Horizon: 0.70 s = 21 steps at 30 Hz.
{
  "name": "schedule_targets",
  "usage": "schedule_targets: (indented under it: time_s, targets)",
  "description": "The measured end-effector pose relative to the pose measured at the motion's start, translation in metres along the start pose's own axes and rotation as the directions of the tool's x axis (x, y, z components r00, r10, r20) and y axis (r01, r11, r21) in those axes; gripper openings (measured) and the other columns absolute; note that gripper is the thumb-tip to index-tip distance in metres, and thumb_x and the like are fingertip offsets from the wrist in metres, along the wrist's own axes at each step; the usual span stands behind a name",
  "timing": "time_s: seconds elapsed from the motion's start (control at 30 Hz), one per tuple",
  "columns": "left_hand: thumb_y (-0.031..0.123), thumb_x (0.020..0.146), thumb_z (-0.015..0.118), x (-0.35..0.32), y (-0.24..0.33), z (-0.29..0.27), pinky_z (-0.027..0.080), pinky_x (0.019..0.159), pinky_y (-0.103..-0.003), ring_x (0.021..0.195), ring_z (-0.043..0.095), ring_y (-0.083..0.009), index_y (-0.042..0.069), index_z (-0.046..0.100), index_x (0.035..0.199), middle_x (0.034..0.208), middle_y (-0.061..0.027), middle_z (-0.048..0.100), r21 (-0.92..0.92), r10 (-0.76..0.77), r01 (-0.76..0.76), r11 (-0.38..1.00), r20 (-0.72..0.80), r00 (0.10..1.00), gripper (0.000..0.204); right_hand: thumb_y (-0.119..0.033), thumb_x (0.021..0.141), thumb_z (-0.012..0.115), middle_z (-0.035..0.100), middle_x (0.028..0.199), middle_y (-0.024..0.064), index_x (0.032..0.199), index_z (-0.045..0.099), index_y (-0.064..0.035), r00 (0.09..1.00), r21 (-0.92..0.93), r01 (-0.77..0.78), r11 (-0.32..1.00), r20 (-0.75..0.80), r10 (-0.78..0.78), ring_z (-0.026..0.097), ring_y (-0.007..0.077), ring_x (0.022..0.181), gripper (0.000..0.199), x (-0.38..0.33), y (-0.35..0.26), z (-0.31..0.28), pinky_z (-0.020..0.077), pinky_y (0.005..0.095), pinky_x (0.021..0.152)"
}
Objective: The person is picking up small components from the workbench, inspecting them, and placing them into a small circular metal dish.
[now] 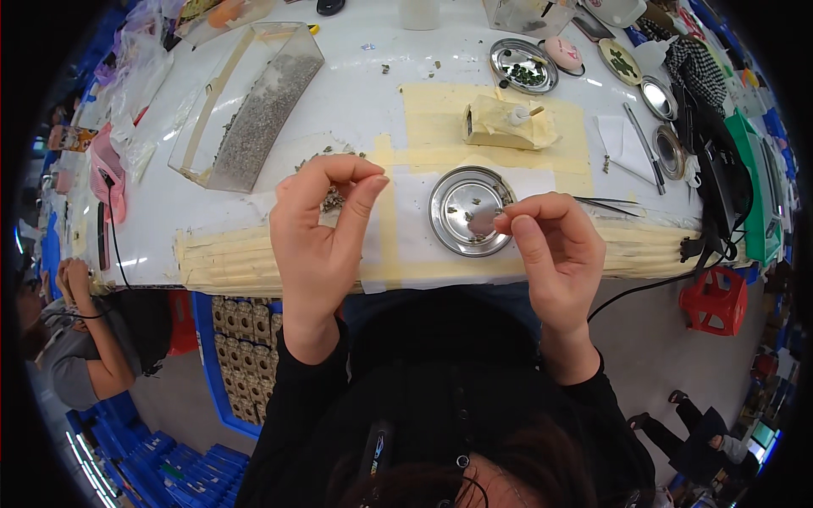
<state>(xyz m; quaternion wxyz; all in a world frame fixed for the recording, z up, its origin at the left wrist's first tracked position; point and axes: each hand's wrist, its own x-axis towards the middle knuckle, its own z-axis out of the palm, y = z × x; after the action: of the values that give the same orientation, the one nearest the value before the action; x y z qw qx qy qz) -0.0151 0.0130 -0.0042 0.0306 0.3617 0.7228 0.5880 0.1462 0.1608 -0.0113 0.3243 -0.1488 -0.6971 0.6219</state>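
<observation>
My left hand point(320, 229) is raised over the table's near edge, thumb and forefinger pinched together; anything between the tips is too small to make out. Partly hidden behind it is a pile of small metallic pieces point(332, 200). A shallow round steel dish point(439, 232) lies on white paper between my hands, with several small pieces in it. My right hand point(561, 254) is at the dish's right rim, its thumb and forefinger closed on a small greyish piece point(498, 212).
A yellow-taped block point(500, 127) stands beyond the dish. Tweezers point(608, 205) lie to the right. A clear bin of grey pieces point(269, 110) stands at the left. Farther back is a steel dish of dark green pieces point(546, 83). A blue tray point(209, 360) sits below the table edge.
</observation>
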Motion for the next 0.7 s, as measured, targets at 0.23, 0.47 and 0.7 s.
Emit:
schedule_targets:
  time_s: [0.23,0.47,0.7]
  targets:
    - [-0.007,0.072,0.076,-0.007,0.009,0.013,0.042,0.066,-0.026,0.071,0.057,-0.0160,-0.003,0.066,0.091,0.079,-0.0090,0.065,-0.101,0.405,-0.395,0.913,0.124,0.906,0.022,-0.005,0.089,0.063,0.067,0.085,0.0061,0.095,0.065,0.0034,0.985,0.121,-0.123,0.985,0.135,0.107,0.062,0.0100,0.077,0.010,0.003,-0.005,0.015,0.0491,0.0231,0.072]
    - [-0.003,0.067,0.082,-0.012,0.003,0.019,0.038,0.060,-0.027,0.066,0.054,-0.0145,0.009,0.049,0.084,0.085,-0.0138,0.072,-0.160,0.510,-0.490,0.857,0.123,0.851,0.039,-0.007,0.090,0.063,0.065,0.084,0.0041,0.091,0.064,0.0033,0.949,0.170,-0.243,0.955,0.247,0.197,0.059,0.0066,0.075,0.010,0.003,-0.007,0.009,0.0482,0.0217,0.069]
    - [0.002,0.067,0.083,-0.013,0.004,0.021,0.038,0.059,-0.026,0.063,0.054,-0.0139,0.008,0.051,0.085,0.083,-0.0137,0.072,-0.159,0.562,-0.543,0.825,0.117,0.819,0.037,-0.007,0.090,0.063,0.060,0.081,-0.0003,0.090,0.062,0.0026,0.887,0.193,-0.387,0.902,0.345,0.307,0.053,0.0033,0.073,0.010,0.007,-0.016,0.003,0.0456,0.0194,0.065]
